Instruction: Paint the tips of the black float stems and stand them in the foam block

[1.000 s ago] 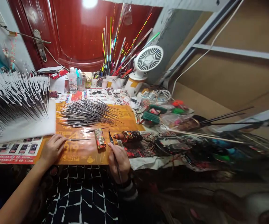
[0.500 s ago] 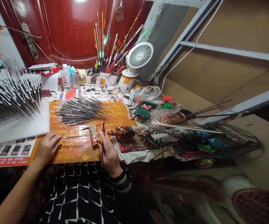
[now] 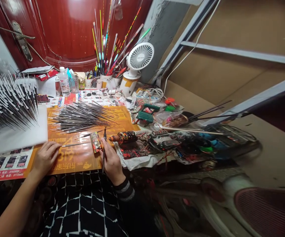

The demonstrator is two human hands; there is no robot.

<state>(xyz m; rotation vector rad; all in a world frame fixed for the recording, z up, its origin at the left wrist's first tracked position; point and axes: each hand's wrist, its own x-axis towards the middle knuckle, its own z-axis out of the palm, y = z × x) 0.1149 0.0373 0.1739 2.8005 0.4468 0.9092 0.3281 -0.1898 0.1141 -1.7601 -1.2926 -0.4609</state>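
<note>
My left hand (image 3: 45, 157) rests on the orange mat (image 3: 80, 161) and pinches the end of a thin grey stick (image 3: 74, 144) that lies across it. My right hand (image 3: 111, 161) is closed round a slim dark paintbrush (image 3: 104, 144), its tip pointing away from me beside a small paint-spattered block (image 3: 96, 142). A fanned heap of thin grey sticks (image 3: 82, 117) lies farther back on the mat.
A white foam board (image 3: 14, 135) stuck with many sticks stands at the left. A paint-smeared bottle (image 3: 124, 136) and stained cloth (image 3: 142, 154) lie right of my hand. Cups of colourful floats (image 3: 106, 77), a water bottle (image 3: 64, 82) and a white fan (image 3: 137, 61) stand at the back.
The view has swung rightward, so the table sits farther left. My right hand has turned the brush from slanted to pointing straight away. My left hand still holds the stick.
</note>
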